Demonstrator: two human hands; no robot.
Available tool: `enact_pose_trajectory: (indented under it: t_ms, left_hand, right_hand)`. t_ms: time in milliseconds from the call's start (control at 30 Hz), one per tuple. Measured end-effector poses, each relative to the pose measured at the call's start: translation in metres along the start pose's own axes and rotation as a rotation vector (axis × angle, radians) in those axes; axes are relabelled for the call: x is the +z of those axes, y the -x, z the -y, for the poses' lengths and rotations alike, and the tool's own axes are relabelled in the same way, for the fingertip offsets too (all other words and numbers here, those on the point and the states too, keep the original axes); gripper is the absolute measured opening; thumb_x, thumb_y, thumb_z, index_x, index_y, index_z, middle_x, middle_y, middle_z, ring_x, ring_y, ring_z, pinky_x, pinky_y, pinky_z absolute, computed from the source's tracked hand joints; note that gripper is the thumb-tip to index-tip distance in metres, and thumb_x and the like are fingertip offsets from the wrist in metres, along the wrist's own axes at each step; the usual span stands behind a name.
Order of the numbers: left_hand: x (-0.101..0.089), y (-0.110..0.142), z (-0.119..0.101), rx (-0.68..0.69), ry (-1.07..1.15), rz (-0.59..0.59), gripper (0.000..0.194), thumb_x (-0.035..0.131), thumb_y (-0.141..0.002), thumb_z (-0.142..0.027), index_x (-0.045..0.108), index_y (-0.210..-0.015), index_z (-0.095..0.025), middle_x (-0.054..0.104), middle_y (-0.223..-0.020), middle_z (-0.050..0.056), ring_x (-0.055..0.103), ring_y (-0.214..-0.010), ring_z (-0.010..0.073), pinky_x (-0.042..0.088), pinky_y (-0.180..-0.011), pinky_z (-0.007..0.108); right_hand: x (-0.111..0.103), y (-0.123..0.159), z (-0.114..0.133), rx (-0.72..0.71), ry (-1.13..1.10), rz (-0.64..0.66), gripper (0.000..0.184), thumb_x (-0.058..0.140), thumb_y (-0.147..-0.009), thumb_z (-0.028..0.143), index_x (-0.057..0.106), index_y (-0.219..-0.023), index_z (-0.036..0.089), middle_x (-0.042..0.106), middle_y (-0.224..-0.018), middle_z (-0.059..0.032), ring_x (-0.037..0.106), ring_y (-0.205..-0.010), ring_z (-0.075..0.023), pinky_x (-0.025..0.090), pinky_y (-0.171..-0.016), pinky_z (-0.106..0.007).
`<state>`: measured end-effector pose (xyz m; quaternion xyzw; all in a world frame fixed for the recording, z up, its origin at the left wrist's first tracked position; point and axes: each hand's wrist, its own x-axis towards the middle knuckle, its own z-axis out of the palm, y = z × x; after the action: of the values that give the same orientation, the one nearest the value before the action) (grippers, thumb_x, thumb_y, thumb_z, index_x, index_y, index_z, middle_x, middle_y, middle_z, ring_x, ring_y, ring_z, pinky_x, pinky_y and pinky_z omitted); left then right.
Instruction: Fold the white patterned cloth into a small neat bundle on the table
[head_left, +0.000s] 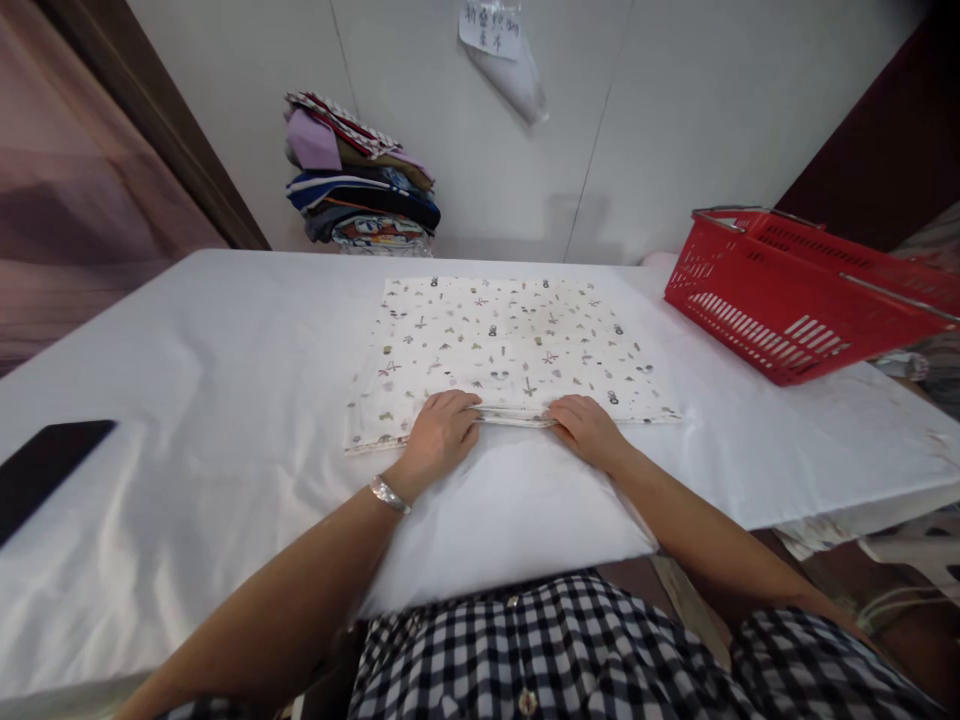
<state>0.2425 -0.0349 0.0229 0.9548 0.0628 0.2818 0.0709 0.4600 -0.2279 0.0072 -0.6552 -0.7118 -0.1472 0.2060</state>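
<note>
Note the printed cloth [510, 340], lying folded flat at the middle of the white-covered table [225, 370]. See at its near edge the left hand [442, 430] and, a little apart, the right hand [589, 430], both with fingers bent nearly closed, apparently pinching the layered edge, despite partly hidden thumbs. Find a red basket [750, 278] at right, a dark flat object [54, 468] at left, stacked fabrics [364, 190] beyond.

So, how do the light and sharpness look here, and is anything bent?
Head view: soft light on the white table, no harsh glare; head view: faint shadow on the wall, small highlights on the bracelet; head view: red basket looks stretched towards the right edge; head view: patterned cloth slightly soft, its motifs distinguishable.
</note>
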Motion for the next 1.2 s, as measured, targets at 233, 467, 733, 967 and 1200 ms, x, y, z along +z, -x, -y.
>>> enact_pose_trajectory:
  t_ms: [233,467,733,967,1200]
  left_hand:
    - [0.001,-0.001,0.001,-0.035,0.034,-0.007,0.018,0.049,-0.086,-0.017,0.067,-0.084,-0.019,0.066,-0.108,0.007,0.057,-0.105,0.0229,0.046,-0.090,0.041]
    - [-0.001,-0.002,0.000,-0.044,0.043,0.011,0.019,0.048,-0.087,-0.018,0.067,-0.084,-0.019,0.066,-0.110,0.007,0.057,-0.105,0.0229,0.045,-0.090,0.040]
    - [0.000,-0.002,-0.001,-0.025,0.038,0.011,0.019,0.049,-0.087,-0.017,0.067,-0.085,-0.018,0.066,-0.110,0.007,0.056,-0.106,0.0228,0.045,-0.089,0.039]
    - [0.000,-0.001,-0.002,-0.008,0.016,0.046,0.019,0.050,-0.086,-0.014,0.067,-0.080,-0.018,0.067,-0.109,0.006,0.056,-0.104,0.0227,0.045,-0.089,0.040]
    - [-0.002,-0.001,-0.002,0.066,-0.024,0.077,0.019,0.049,-0.087,-0.015,0.067,-0.083,-0.018,0.065,-0.113,0.007,0.056,-0.105,0.0237,0.044,-0.090,0.042]
  right_hand:
    - [0.001,0.000,0.000,0.004,-0.017,-0.091,0.021,0.043,-0.095,0.018,0.058,-0.109,0.019,0.066,-0.106,-0.0114,0.058,-0.099,-0.0228,0.048,-0.083,-0.040]
    - [0.003,-0.001,0.000,-0.024,-0.057,-0.124,0.020,0.042,-0.094,0.016,0.058,-0.105,0.021,0.063,-0.114,-0.0118,0.056,-0.108,-0.0233,0.048,-0.088,-0.043]
    - [0.003,-0.005,0.006,0.043,-0.199,-0.078,0.018,0.046,-0.095,0.025,0.059,-0.107,0.021,0.066,-0.106,-0.0097,0.059,-0.102,-0.0220,0.048,-0.089,-0.041]
    - [0.004,-0.011,0.004,0.123,-0.179,0.013,0.019,0.048,-0.095,0.026,0.063,-0.103,0.019,0.068,-0.096,-0.0088,0.059,-0.088,-0.0218,0.047,-0.079,-0.038]
    - [0.001,-0.029,-0.003,0.069,0.061,-0.113,0.024,0.045,-0.094,0.019,0.068,-0.087,0.017,0.065,-0.088,-0.0099,0.053,-0.079,-0.0195,0.041,-0.071,-0.033]
